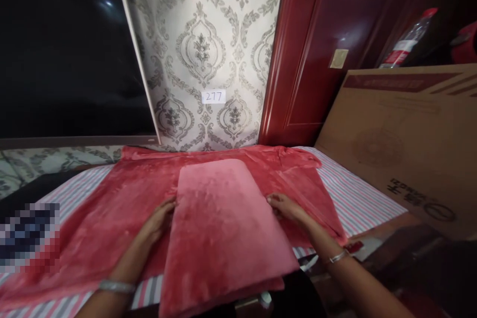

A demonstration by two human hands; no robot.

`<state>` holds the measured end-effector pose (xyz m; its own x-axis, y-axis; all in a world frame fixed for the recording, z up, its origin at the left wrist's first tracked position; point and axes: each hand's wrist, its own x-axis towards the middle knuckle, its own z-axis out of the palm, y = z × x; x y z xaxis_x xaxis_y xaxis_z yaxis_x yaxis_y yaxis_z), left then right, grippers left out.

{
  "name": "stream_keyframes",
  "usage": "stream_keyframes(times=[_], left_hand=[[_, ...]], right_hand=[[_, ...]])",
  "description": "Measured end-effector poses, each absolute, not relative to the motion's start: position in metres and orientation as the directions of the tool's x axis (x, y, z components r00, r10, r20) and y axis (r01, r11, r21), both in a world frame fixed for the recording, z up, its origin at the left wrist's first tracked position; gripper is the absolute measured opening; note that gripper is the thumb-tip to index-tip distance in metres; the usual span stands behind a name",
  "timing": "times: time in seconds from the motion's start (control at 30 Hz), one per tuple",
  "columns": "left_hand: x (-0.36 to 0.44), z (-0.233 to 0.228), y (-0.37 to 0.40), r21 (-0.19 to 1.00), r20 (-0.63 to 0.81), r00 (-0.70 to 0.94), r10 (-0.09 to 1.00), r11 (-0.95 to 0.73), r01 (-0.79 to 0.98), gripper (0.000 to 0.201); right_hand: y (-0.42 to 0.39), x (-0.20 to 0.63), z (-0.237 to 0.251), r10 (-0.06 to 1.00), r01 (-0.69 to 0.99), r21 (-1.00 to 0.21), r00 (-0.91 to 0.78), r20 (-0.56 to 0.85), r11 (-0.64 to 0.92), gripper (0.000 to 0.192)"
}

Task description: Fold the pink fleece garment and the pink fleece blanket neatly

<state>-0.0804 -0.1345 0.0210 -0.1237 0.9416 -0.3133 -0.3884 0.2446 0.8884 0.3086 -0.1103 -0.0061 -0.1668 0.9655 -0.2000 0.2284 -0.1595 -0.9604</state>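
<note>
A folded pinkish-red plush cloth (223, 223) lies in the middle, its near end hanging past the table's front edge. Under it, a wider spread of red plush fabric (122, 198) covers much of the tabletop. At the folded cloth's left side is my left hand (162, 216), fingers closed on the edge and fingertips partly hidden. My right hand (285, 206) pinches the opposite edge between thumb and fingers. A bracelet circles each wrist.
Striped cloth (357, 194) shows on the table around the fabric. A large cardboard box (402, 144) stands on the right, with a plastic bottle (408, 42) above it. Behind are a dark television screen (70, 54), patterned wallpaper and a dark red door (309, 59).
</note>
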Motion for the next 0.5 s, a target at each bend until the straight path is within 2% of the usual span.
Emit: stream_keyframes(times=[0.13, 0.23, 0.37, 0.5], left_hand=[[-0.087, 0.004, -0.139, 0.9, -0.304, -0.037, 0.952, 0.274, -0.34, 0.041], [-0.081, 0.006, -0.144, 0.937, -0.263, -0.13, 0.956, 0.221, -0.269, 0.064], [-0.066, 0.004, -0.145, 0.972, -0.203, -0.277, 0.939, 0.158, -0.174, 0.092], [-0.07, 0.005, -0.139, 0.998, -0.055, -0.345, 0.937, 0.043, -0.041, 0.091]], right_hand=[[-0.107, 0.307, -0.029, 0.977, 0.179, -0.974, -0.135, -0.167, -0.142, 0.046], [-0.102, 0.299, -0.028, 0.989, 0.133, -0.987, -0.098, -0.106, -0.093, 0.048], [-0.098, 0.281, -0.027, 0.987, -0.017, -1.0, -0.159, -0.022, -0.025, 0.076], [-0.098, 0.265, -0.02, 0.979, -0.161, -0.987, -0.204, 0.004, -0.03, 0.101]])
